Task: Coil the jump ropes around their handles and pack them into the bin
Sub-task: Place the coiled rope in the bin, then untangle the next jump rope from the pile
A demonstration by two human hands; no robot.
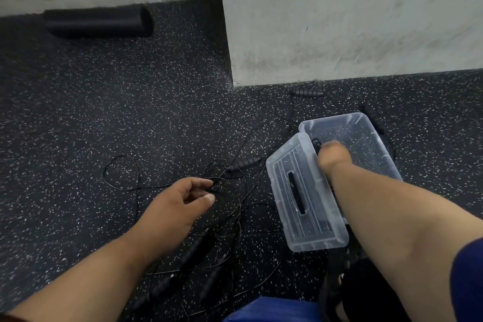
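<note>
Left fingers pinch a thin black rope; right hand reaches into the bin.
Right fingers hidden, grip unclear. Tangled jump ropes lie on the floor left of the bin; its lid leans open alongside.

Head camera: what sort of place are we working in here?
Probably a gym or workout room. The floor is dark speckled rubber, a black foam roller lies against the pale wall, and thin jump ropes with black handles are spread beside a clear plastic bin.
</note>
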